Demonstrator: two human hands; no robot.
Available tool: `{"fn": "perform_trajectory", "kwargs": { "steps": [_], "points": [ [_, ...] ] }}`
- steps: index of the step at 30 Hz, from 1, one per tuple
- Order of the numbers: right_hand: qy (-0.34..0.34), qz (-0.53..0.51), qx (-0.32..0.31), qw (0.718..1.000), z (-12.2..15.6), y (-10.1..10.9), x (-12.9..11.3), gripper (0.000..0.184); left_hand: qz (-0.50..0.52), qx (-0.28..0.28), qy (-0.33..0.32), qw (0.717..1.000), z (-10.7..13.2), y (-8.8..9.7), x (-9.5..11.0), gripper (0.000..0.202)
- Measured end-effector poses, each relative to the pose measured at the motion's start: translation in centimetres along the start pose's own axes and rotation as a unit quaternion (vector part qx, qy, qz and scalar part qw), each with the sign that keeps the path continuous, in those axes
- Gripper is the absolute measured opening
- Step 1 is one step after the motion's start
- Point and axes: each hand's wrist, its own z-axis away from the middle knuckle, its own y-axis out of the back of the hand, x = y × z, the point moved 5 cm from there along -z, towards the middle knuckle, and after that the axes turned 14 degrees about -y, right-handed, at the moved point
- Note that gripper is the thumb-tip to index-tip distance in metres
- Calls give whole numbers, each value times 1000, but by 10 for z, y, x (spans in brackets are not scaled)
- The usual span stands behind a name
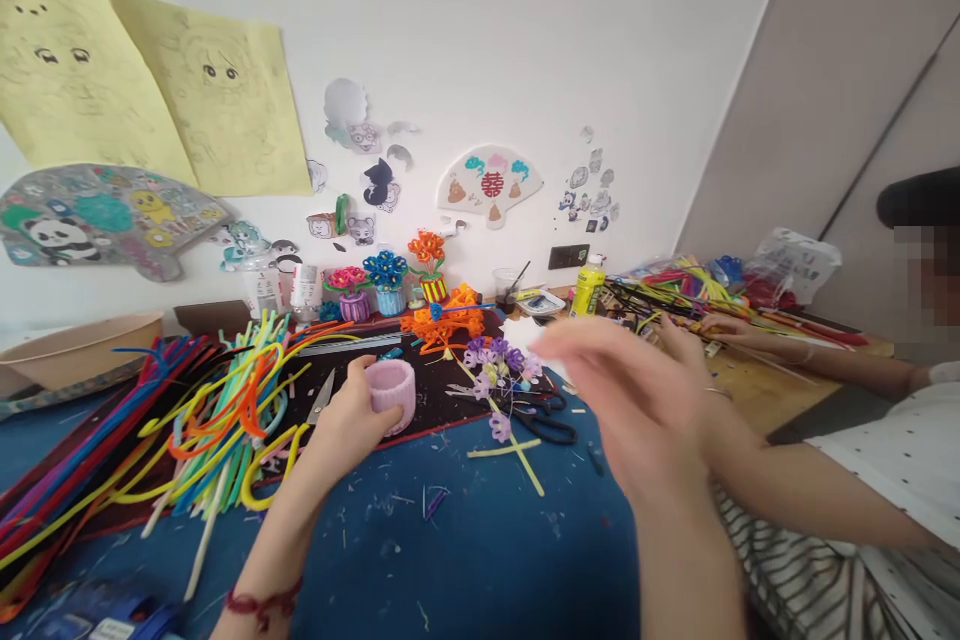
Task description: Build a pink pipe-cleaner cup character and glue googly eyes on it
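My left hand (356, 430) is wrapped round a small pink ribbed pot (393, 395), held upright just above the table. My right hand (637, 400) is raised on the right, blurred, its fingers stretched out to the left with nothing visible in them. Beyond its fingertips, purple pipe-cleaner flowers (500, 426) lie in a loose bunch. Pale yellow stems (525, 465) cross below the flowers. Black-handled scissors (551, 428) lie partly under the bunch. A second blade (322, 398) shows beside my left hand.
Loose pipe cleaners (232, 430) heap on the left. Orange pipe-cleaner pieces (450, 322), finished flower pots (390, 295) and a yellow bottle (587, 288) stand along the wall. On the right, another person's arm (810, 490) and hands (727, 330) are over more craft material.
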Motion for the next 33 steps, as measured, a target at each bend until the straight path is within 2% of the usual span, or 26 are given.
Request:
{"fn": "perform_trajectory", "kwargs": {
  "steps": [2, 4, 7, 9, 11, 13, 15, 18, 21, 24, 28, 33],
  "points": [
    [-49, 128, -27, 990, -19, -15, 38, 26, -9, -11, -10, 1000, -10, -10, 7, 70],
    [-92, 257, -81, 959, -39, -28, 87, 35, -25, -16, -14, 999, -17, -17, 13, 71],
    [-95, 303, -112, 942, -55, -35, 141, 40, -74, 1, -22, 997, -19, -17, 29, 69],
    [-88, 322, -124, 935, -57, -38, 160, 43, -110, 24, -54, 992, -19, -13, 47, 66],
    [-80, 333, -130, 930, -55, -39, 169, 44, -127, 27, -111, 985, -23, -12, 71, 59],
    [-75, 341, -130, 928, -53, -39, 173, 42, -129, -1, -180, 975, -31, -21, 95, 43],
    [-75, 346, -126, 927, -53, -38, 176, 39, -126, -37, -235, 963, -42, -36, 114, 29],
    [-80, 350, -110, 927, -55, -33, 183, 32, -122, -67, -283, 949, -58, -62, 132, 25],
    [-81, 350, -96, 928, -57, -29, 187, 27, -138, -87, -305, 938, -67, -83, 139, 15],
    [-77, 345, -97, 930, -58, -28, 188, 27, -169, -95, -307, 932, -72, -96, 139, 24],
    [-77, 337, -94, 934, -56, -30, 188, 28, -202, -87, -301, 928, -76, -100, 136, 23],
    [-86, 330, -86, 936, -54, -29, 185, 29, -210, -105, -342, 910, -77, -100, 140, 18]
  ]
}}
